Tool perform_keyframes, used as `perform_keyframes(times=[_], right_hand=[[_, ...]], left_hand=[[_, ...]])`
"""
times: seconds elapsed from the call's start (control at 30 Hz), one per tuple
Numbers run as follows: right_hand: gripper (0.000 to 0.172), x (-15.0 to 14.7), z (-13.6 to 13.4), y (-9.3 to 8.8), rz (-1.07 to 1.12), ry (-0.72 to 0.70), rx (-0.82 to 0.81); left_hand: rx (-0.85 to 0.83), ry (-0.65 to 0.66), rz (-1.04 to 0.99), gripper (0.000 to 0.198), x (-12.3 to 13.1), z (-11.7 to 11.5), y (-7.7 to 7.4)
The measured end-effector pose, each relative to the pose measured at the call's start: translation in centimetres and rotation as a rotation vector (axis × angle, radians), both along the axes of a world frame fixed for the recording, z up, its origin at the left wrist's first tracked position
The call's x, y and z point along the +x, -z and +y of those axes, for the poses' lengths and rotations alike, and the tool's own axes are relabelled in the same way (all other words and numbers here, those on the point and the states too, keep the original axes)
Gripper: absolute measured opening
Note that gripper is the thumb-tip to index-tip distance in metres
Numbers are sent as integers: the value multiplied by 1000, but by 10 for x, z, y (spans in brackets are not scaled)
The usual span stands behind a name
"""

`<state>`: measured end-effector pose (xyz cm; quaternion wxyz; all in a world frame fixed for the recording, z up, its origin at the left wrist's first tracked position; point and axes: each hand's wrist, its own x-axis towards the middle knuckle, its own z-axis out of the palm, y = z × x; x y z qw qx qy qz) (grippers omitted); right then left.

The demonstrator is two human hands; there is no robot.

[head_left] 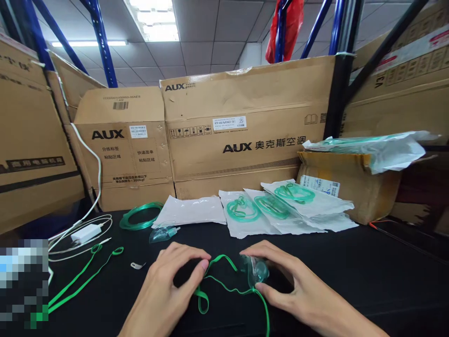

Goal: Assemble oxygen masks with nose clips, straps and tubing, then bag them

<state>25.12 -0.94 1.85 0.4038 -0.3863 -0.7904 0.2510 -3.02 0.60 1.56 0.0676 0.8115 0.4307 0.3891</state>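
My right hand [293, 281] grips a small clear green-tinted oxygen mask [257, 271] between thumb and fingers, low over the black table. A thin green elastic strap [229, 286] is attached at the mask's lower edge; one length hangs toward me and another runs to the left. Pinched between thumb and forefinger, that strap is in my left hand [171, 281], with a loop dangling below the fingertips. Beyond my left hand lies a second clear mask [162, 233], next to a coil of green tubing [140, 217].
Several white packages with green tubing [242, 213] lie at the back right, beside a cardboard box [351, 180]. A plain white pouch [191, 210] sits left of them. Another green strap [79, 283], a small metal piece [136, 266] and a white adapter [86, 233] with cables are at left.
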Motion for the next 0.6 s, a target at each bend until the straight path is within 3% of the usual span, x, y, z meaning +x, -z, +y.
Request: perform_keyframes(times=[0.1,0.3,0.43,0.6], right_hand=[[43,-2,2,1,29,-12,21],[42,-7,1,2,55,-28,18],[39,-9,0,1,68,-39,18],[37,-13,8,10,147,35,20]], left_hand=[[-7,34,109,15,9,10,-10],[-27,260,434,19,36,29,-33],[-31,325,476,15,42,36,-27],[-19,272,429,17,37,40,-19]])
